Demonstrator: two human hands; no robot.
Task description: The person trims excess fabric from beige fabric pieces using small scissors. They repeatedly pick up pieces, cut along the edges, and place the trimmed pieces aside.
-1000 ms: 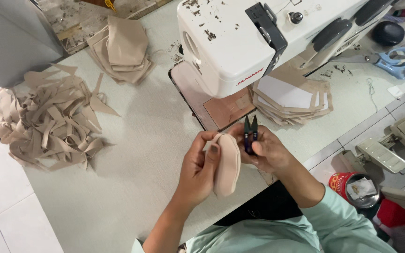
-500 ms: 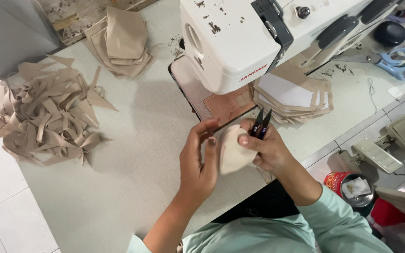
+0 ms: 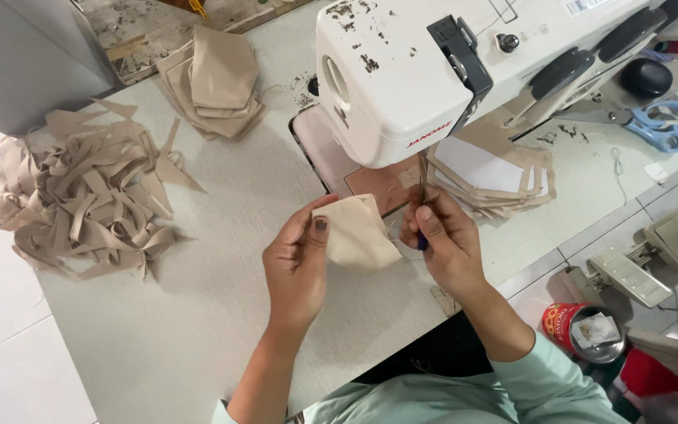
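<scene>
While the left hand (image 3: 298, 267) pinched a small beige fabric piece (image 3: 359, 232) at its left edge, thumb on top and fingers curled behind, the piece sat at the centre of the frame, lifted just above the counter (image 3: 198, 330). Beside it the right hand (image 3: 442, 239) was clenched around a dark thread snip (image 3: 421, 235), mostly hidden in the fist, its tip at the fabric's right edge. Directly above stood the white sewing machine (image 3: 402, 78). Cut panels lay stacked (image 3: 496, 177) under its arm, folded pieces (image 3: 217, 78) at upper centre-left, and beige scraps (image 3: 88, 196) heaped at left. Blue-handled scissors (image 3: 661, 126) lay at upper right.
</scene>
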